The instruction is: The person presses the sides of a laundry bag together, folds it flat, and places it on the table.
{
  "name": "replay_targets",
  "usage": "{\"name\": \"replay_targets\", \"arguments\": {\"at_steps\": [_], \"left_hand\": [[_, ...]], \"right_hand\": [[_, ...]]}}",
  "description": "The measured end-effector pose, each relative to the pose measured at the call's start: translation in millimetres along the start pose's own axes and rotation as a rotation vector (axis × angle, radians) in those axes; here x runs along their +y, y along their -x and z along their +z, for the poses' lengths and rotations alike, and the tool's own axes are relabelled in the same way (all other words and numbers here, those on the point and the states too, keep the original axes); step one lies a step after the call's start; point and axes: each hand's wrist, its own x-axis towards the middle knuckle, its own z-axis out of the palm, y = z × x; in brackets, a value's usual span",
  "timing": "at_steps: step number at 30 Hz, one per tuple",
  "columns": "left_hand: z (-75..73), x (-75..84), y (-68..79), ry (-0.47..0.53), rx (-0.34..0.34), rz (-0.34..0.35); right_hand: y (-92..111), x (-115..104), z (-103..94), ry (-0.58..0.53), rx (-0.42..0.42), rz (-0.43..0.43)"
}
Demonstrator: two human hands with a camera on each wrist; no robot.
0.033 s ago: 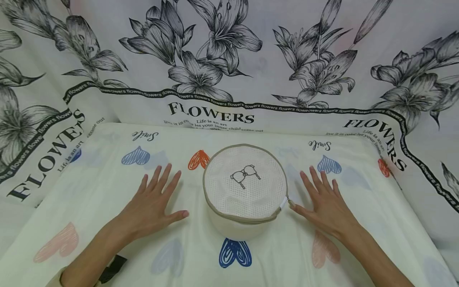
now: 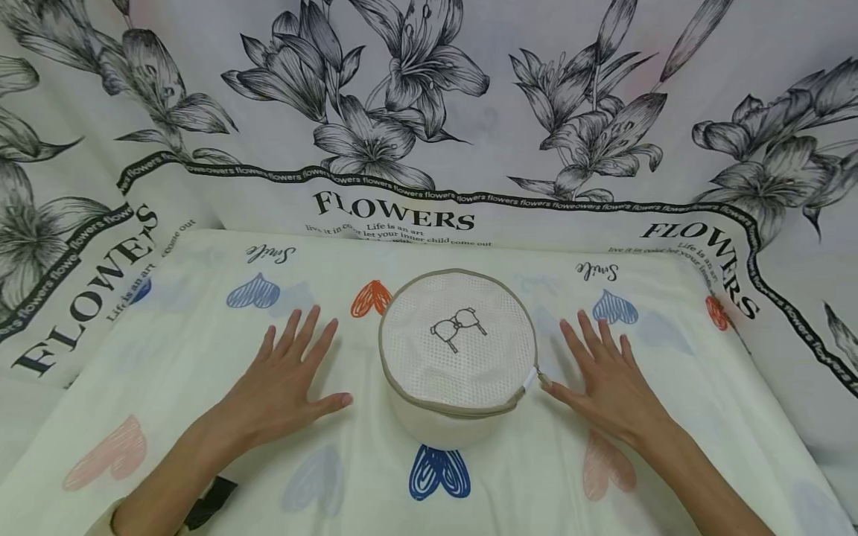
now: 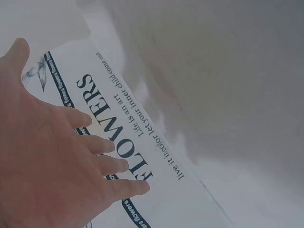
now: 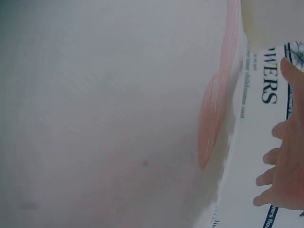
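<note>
A round, pale mesh wash bag [image 2: 459,380] stands upright between the hands, with a beige zipped rim and a small bra-like outline stitched on its lid. Left of it lies my left hand [image 2: 284,394], palm down with fingers spread, thumb pointing toward the bag across a gap. On the other side my right hand [image 2: 606,387] is also spread flat, its thumb tip right at the zipper pull [image 2: 543,377]. Neither hand grips anything. The left wrist view shows the left hand [image 3: 57,152] with straight fingers; the right wrist view catches the right hand [image 4: 287,166] at its edge.
Under everything is a cream cloth [image 2: 362,484] printed with hearts and the word "Smile". Behind it rises a white fabric backdrop [image 2: 268,201] with black lilies and "FLOWERS" lettering. A black strap [image 2: 213,502] sits by the left wrist.
</note>
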Motion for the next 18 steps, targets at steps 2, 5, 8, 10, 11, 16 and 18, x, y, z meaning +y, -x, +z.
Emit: {"name": "replay_targets", "arguments": {"at_steps": [2, 5, 8, 10, 11, 16, 18], "left_hand": [[-1.3, 0.1, 0.6, 0.004, -0.001, -0.001], [-3.5, 0.1, 2.1, 0.004, -0.001, -0.003], [-4.7, 0.3, 3.2, 0.005, 0.003, 0.005], [-4.6, 0.9, 3.8, 0.007, 0.007, 0.012], [-4.5, 1.0, 3.9, 0.007, 0.009, 0.015], [-7.0, 3.6, 3.9, 0.011, 0.008, 0.016], [-10.0, 5.7, 3.6, 0.003, 0.008, 0.018]], "right_hand": [[-0.4, -0.1, -0.1, 0.002, 0.004, -0.006], [-1.5, -0.9, -0.3, 0.006, 0.009, -0.016], [-1.5, -2.3, -0.8, 0.005, 0.011, -0.018], [-0.5, -3.5, -1.9, 0.001, 0.011, -0.016], [0.0, -4.0, -2.5, -0.002, 0.009, -0.013], [0.7, -7.8, -8.6, -0.001, 0.014, -0.015], [-0.3, -9.7, -12.6, -0.003, 0.019, -0.020]]}}
